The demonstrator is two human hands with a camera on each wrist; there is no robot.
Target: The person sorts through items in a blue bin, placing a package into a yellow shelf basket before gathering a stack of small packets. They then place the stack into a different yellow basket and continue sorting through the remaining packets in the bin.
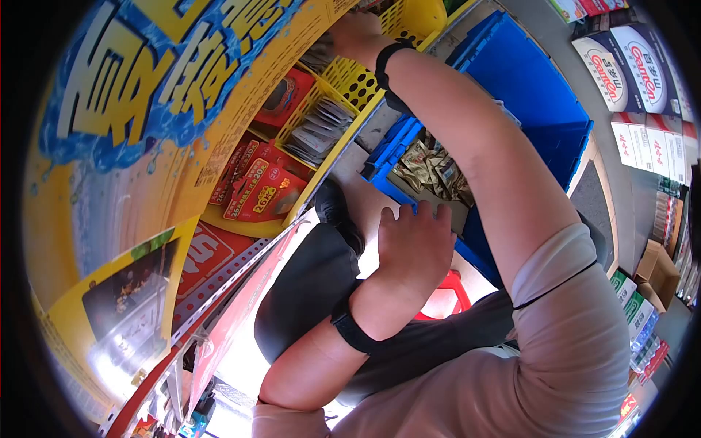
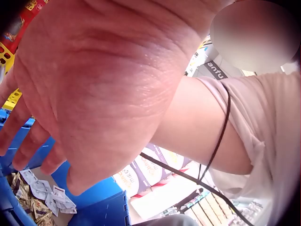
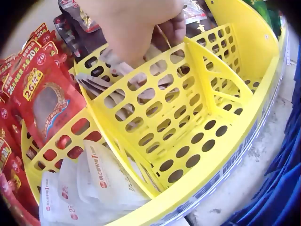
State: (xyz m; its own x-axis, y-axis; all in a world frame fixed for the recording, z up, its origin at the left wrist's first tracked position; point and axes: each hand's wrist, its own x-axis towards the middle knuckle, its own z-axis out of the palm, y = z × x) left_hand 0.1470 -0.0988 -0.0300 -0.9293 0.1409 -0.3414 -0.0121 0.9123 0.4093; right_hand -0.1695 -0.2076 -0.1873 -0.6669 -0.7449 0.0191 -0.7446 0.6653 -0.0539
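At the top of the head view, my right hand [image 1: 355, 36] reaches into a yellow perforated shelf basket [image 1: 343, 80]. In the right wrist view the curled fingers of the hand [image 3: 134, 26] hold a thin packet edge, above several small packets [image 3: 110, 84] in a rear compartment. The front compartment beside it shows its holed floor. My left hand [image 1: 418, 252] holds nothing, with fingers extended over the near edge of a blue crate [image 1: 526, 80]. Gold packets [image 1: 431, 169] lie inside the crate, and white packets [image 2: 49, 195] are beside them in the left wrist view.
Red bags [image 3: 49, 103] and white sachets [image 3: 94, 181] fill neighbouring basket sections. A large yellow printed panel [image 1: 139, 146] stands at the left. Stacked cartons [image 1: 631, 69] line the right side. A red stool [image 1: 445, 298] shows below the left hand.
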